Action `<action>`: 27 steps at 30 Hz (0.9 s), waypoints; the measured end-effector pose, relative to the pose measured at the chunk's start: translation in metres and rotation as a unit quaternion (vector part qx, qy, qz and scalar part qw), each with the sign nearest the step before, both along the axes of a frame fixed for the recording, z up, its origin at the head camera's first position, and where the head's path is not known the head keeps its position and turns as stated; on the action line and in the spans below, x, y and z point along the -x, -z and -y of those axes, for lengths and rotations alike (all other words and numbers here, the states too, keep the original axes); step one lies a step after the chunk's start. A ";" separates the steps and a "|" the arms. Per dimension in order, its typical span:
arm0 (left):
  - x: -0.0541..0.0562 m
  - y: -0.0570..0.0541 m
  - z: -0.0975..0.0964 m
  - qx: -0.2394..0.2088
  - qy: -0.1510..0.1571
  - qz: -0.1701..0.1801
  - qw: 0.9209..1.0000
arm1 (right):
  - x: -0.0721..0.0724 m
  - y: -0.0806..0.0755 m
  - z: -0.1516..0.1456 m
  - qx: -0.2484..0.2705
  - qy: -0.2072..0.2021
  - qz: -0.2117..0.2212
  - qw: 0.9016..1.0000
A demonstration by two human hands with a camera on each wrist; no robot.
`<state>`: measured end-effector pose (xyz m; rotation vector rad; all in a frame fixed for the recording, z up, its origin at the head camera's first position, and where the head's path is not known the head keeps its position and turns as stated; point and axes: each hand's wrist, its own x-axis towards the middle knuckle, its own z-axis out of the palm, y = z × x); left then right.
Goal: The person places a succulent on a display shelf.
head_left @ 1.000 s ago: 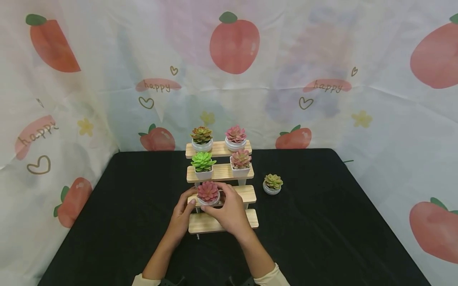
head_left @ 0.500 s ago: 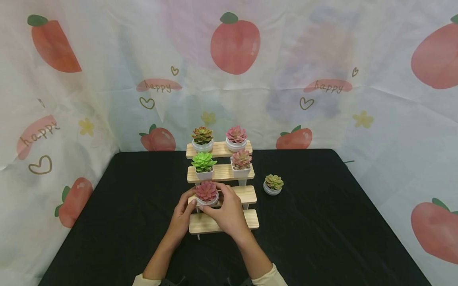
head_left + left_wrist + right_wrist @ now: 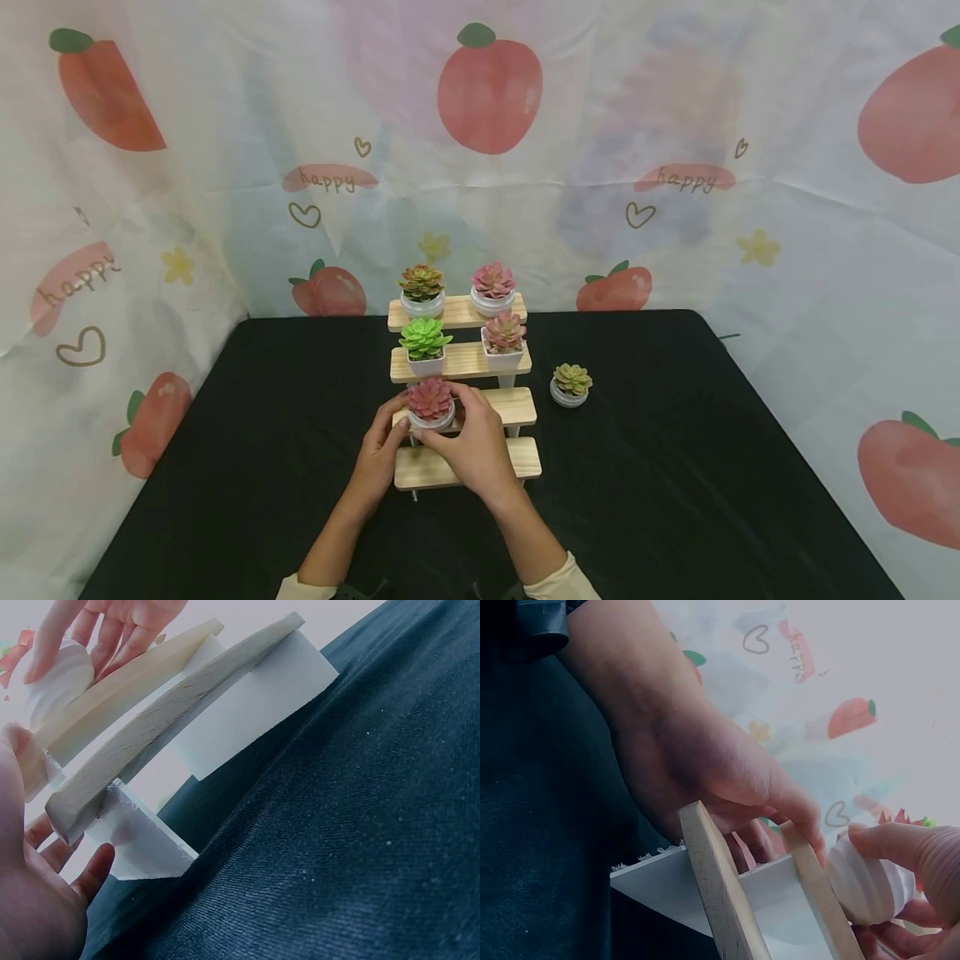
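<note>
A dark-pink succulent in a round white pot (image 3: 430,403) is at the left end of the third board down on a wooden tiered stand (image 3: 468,473). My right hand (image 3: 475,446) holds this pot, its thumb at the front and its fingers round the right side. At the board's left end, my left hand (image 3: 377,458) grips the stand, thumb in front and fingers behind. In the right wrist view, the white pot (image 3: 870,879) is in my right hand (image 3: 922,885), with the left hand (image 3: 720,765) by the boards.
The top board bears a reddish-green succulent (image 3: 422,285) and a pink succulent (image 3: 493,282). One board down stand a bright green succulent (image 3: 425,337) and a dusty-pink succulent (image 3: 504,335). A yellow-green potted succulent (image 3: 571,383) sits right of the stand on the black cloth (image 3: 675,467).
The dark-pink succulent has shifted slightly left along the board, with my right hand moving along. My left hand has stayed at the board's end.
</note>
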<state>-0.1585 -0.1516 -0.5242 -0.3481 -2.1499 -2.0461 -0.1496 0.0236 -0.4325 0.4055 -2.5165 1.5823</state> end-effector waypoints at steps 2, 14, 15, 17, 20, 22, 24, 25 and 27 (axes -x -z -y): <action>0.000 0.001 0.000 0.002 0.002 0.000 1.000 | 0.000 0.000 0.000 -0.001 0.000 -0.001 1.000; 0.001 0.001 0.000 0.000 -0.001 -0.006 1.000 | 0.001 0.002 0.001 -0.005 0.000 -0.003 1.000; 0.001 0.001 0.000 0.000 -0.001 -0.006 1.000 | 0.001 0.002 0.001 -0.006 0.000 -0.003 1.000; 0.001 0.001 0.001 0.000 0.001 -0.007 1.000 | 0.001 0.002 0.001 -0.008 0.001 -0.006 1.000; 0.001 0.001 0.000 0.000 0.001 -0.009 1.000 | 0.000 0.002 0.001 -0.008 0.002 -0.011 1.000; 0.001 0.001 0.000 -0.001 0.001 -0.008 1.000 | 0.001 0.002 0.001 -0.007 0.003 -0.012 1.000; 0.001 0.001 0.000 -0.001 0.000 -0.007 1.000 | 0.001 0.002 0.001 -0.007 0.003 -0.012 1.000; 0.001 0.001 0.001 -0.001 0.000 -0.007 1.000 | 0.001 0.002 0.001 -0.008 0.003 -0.012 1.000; 0.001 0.001 0.001 -0.001 0.000 -0.005 1.000 | 0.001 0.003 0.002 -0.014 0.004 -0.008 1.000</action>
